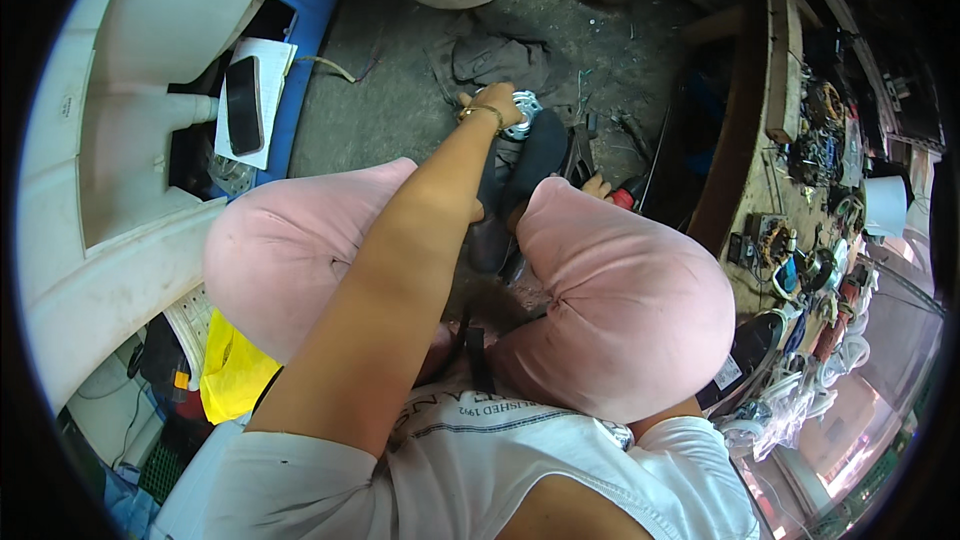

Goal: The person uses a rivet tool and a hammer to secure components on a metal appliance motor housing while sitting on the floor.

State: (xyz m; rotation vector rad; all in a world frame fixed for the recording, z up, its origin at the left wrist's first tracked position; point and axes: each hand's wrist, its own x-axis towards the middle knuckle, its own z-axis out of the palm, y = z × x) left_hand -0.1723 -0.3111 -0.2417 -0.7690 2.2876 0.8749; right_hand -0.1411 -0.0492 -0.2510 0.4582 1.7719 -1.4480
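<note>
1. Head view: the silver, openwork, round metal part (525,114) is seen over the grey floor (380,130), between the blue panel's edge (310,15) and the wooden workbench's edge (722,155), by a dark-covered foot (540,152).
2. It appears grasped by the left hand's (492,103) bent fingers; it should be steadied firmly.
3. The right hand (597,186) is part-hidden beside a red-and-black object (624,198); its grip cannot be told.

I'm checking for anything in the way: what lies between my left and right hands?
In the head view: a silver metal part beside the left hand, then a dark-covered foot, then the right hand.
</note>
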